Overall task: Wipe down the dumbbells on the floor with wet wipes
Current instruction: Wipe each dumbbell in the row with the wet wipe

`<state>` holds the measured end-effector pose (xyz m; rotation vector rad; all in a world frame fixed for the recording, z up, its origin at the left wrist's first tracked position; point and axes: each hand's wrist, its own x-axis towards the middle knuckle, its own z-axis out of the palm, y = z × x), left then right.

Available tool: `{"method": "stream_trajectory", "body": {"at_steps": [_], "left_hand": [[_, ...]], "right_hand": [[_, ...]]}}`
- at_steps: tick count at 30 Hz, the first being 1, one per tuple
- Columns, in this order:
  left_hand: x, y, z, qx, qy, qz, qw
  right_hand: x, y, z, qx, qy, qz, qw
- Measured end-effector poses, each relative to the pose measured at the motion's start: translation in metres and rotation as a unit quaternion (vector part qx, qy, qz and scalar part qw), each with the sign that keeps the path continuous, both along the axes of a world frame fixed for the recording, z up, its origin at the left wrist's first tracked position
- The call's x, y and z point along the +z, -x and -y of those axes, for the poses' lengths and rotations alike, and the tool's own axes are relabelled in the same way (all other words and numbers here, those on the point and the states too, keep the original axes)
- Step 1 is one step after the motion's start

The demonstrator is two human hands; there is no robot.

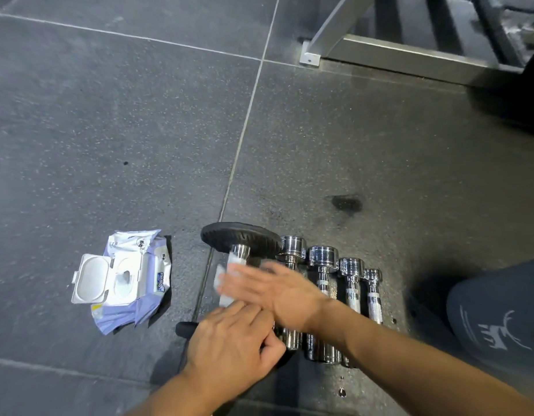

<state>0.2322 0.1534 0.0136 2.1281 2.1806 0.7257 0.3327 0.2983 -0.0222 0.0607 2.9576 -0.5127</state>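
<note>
A dumbbell with black plate ends (241, 240) lies on the floor, leftmost in a row. Several chrome dumbbells (322, 265) of shrinking size lie beside it to the right. My left hand (232, 343) grips the near black end of the big dumbbell, fingers curled over it. My right hand (274, 292) reaches across from the right with straight fingers, blurred, pressing a white wet wipe (226, 283) onto the chrome handle. The handle is mostly hidden under the wipe and my hands.
An opened pack of wet wipes (124, 280) with its white lid flipped up lies left of the dumbbells. A metal rack base (380, 52) stands at the back right. My dark-clothed knee (500, 319) is at the right. A dark wet spot (347, 203) marks the rubber floor.
</note>
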Motion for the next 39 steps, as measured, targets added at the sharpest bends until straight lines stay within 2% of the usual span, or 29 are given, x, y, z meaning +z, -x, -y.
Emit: {"method": "stream_trajectory", "body": {"at_steps": [1,3,7,9,12,13,15,16,18,20,22,23,24,26,28,31,33,35,39], "left_hand": [[-0.001,-0.001,0.000,-0.001,0.000,-0.005,1.000],[-0.003,-0.002,0.002,-0.003,-0.004,-0.014,1.000],[-0.004,-0.001,0.004,-0.002,-0.015,-0.003,1.000],[-0.004,-0.001,0.003,-0.001,-0.017,-0.008,1.000],[-0.005,-0.002,0.003,-0.004,-0.028,-0.028,0.999],[-0.006,-0.002,0.003,-0.003,-0.032,-0.031,0.999],[-0.005,-0.002,0.003,-0.001,-0.037,-0.034,0.999],[-0.005,-0.001,0.003,-0.001,-0.037,-0.036,0.999],[-0.006,-0.001,0.003,-0.002,-0.035,-0.035,0.999],[-0.007,-0.001,0.004,0.001,-0.028,-0.032,0.999],[-0.007,-0.001,0.004,0.006,-0.025,-0.030,0.999],[-0.006,-0.002,0.003,0.005,-0.026,-0.028,0.999],[-0.006,-0.002,0.003,0.004,-0.027,-0.028,0.999],[-0.005,-0.003,0.003,0.001,-0.031,-0.030,0.999],[-0.006,-0.003,0.004,0.000,-0.031,-0.028,0.999],[-0.007,-0.003,0.004,-0.004,-0.023,-0.023,0.999],[-0.008,-0.004,0.004,-0.004,-0.022,-0.021,1.000],[-0.008,-0.004,0.003,-0.004,-0.024,-0.020,1.000],[-0.009,-0.005,0.004,-0.010,-0.026,-0.018,0.999]], "right_hand": [[0.000,0.001,-0.006,-0.036,-0.040,0.004,0.999],[0.001,0.001,-0.005,-0.072,-0.044,0.003,0.996],[0.006,-0.011,0.018,-0.030,0.163,0.028,0.986],[0.007,-0.017,0.016,-0.014,0.144,0.019,0.989],[0.003,-0.013,-0.002,-0.018,0.017,-0.012,1.000],[-0.001,-0.010,-0.005,-0.052,0.013,-0.024,0.998],[-0.008,-0.007,0.001,-0.162,0.077,-0.060,0.982],[-0.012,-0.007,0.010,-0.238,0.139,-0.076,0.958],[-0.009,-0.008,0.034,-0.390,0.298,-0.068,0.869],[-0.001,-0.003,0.051,-0.485,0.485,-0.052,0.726],[0.008,0.009,0.046,-0.536,0.611,-0.048,0.581],[0.009,0.016,0.039,-0.550,0.646,-0.054,0.527],[0.011,0.023,0.029,-0.560,0.660,-0.058,0.498],[0.013,0.038,0.014,-0.573,0.669,-0.055,0.471],[0.011,0.047,0.013,-0.585,0.686,-0.053,0.429],[0.013,0.044,0.031,-0.580,0.721,0.014,0.379],[0.014,0.037,0.037,-0.558,0.739,0.060,0.373],[0.015,0.036,0.029,-0.539,0.748,0.070,0.381],[0.011,0.049,0.010,-0.530,0.760,-0.030,0.375]]}}
